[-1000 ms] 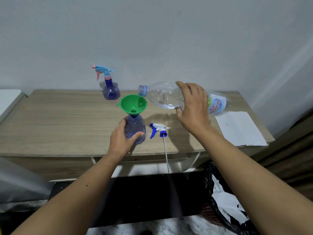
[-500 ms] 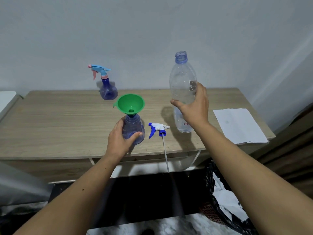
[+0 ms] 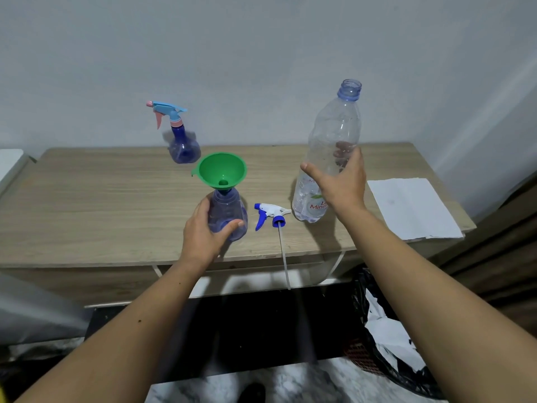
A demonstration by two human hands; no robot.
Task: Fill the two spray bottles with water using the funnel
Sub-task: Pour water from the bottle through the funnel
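A clear blue spray bottle (image 3: 229, 212) stands uncapped near the table's front edge, with a green funnel (image 3: 222, 170) seated in its neck. My left hand (image 3: 203, 231) grips the bottle's base from the left. Its blue and white spray head (image 3: 271, 213) lies on the table just right of it, the tube hanging over the edge. A nearly empty clear water bottle (image 3: 334, 141) stands upright on the table further right, uncapped. My right hand (image 3: 341, 181) holds it at mid height, thumb across the front and fingers behind. A second spray bottle (image 3: 183, 146), capped with a light blue and pink head, stands at the back.
A white sheet of paper (image 3: 412, 207) lies at the right end of the wooden table (image 3: 87, 205). Below the table's right side is a black bin bag (image 3: 386, 330) with crumpled paper. A wall rises directly behind the table.
The water bottle went from tilted over the funnel to upright, and my right hand has set it on the table right of the spray head. My left hand stayed on the spray bottle.
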